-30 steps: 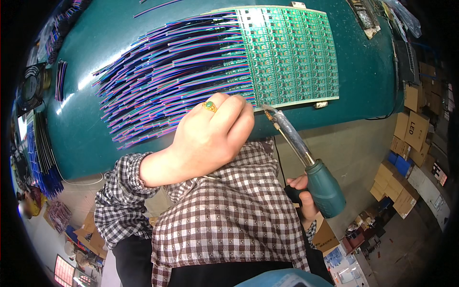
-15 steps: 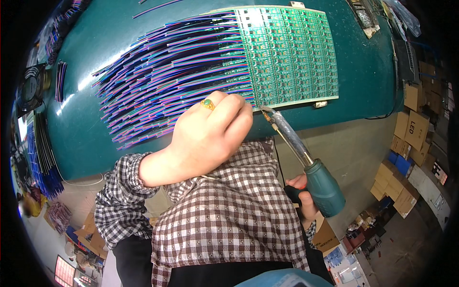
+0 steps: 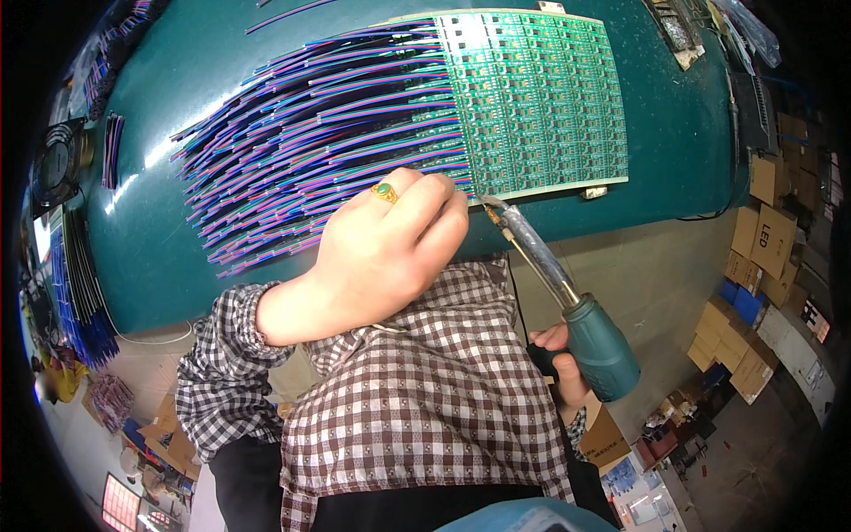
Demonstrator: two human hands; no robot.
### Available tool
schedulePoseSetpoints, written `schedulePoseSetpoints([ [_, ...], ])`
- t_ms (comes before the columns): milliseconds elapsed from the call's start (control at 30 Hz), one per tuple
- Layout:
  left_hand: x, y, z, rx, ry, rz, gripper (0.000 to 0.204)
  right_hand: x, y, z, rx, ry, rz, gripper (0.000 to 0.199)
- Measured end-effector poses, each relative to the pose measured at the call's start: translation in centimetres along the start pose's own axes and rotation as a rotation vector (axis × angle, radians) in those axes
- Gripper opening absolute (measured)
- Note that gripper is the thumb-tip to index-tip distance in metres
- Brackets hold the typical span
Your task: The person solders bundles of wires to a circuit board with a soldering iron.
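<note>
My left hand point(image 3: 381, 248), wearing a ring with a green stone, is closed at the near corner of a green circuit board panel point(image 3: 545, 106). Its fingertips are hidden, so what they pinch does not show. Many thin multicoloured wires point(image 3: 292, 151) run left from the panel's left side, some of them passing behind this hand. In my right hand point(image 3: 569, 377) is a soldering iron point(image 3: 603, 350) with a green handle and metal barrel. The iron points up and left, and its bent tip is at the panel's near edge, close beside my left fingers.
The panel and wires lie on a green tabletop point(image 3: 151, 266). A small fan point(image 3: 60, 160) and a wire bundle point(image 3: 112, 151) are at the left. A metal holder point(image 3: 678, 40) stands at the far right. Cardboard boxes point(image 3: 767, 244) are stacked beyond the table's right end.
Almost nothing differs. The soldering iron's tip has shifted very slightly left along the panel's near edge; my left hand stays in place.
</note>
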State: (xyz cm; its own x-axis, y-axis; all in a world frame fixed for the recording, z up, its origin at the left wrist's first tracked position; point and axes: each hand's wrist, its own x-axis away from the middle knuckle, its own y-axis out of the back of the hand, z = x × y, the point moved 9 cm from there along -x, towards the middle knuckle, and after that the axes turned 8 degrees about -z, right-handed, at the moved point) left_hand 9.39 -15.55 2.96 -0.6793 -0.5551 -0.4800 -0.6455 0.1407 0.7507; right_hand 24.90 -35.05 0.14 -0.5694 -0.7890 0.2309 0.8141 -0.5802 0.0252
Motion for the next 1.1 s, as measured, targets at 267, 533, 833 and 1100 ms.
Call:
schedulePoseSetpoints([
  [267,0.1,-0.3,-0.3,-0.047,-0.029,0.011,0.034,0.0,-0.5,0.2,0.096,-0.028,0.031,0.034],
  [533,0.0,-0.6,-0.3,-0.055,-0.039,0.002,0.035,-0.4,-0.3,-0.2,0.094,-0.05,0.03,0.032],
  [833,-0.1,-0.9,-0.3,-0.063,-0.042,-0.001,0.036,-0.5,-0.1,0.0,0.056,0.03,0.07,0.043],
  [1100,0.0,-1.0,-0.4,-0.079,-0.048,0.003,0.035,-0.9,0.2,0.2,0.003,0.034,0.025,0.055],
])
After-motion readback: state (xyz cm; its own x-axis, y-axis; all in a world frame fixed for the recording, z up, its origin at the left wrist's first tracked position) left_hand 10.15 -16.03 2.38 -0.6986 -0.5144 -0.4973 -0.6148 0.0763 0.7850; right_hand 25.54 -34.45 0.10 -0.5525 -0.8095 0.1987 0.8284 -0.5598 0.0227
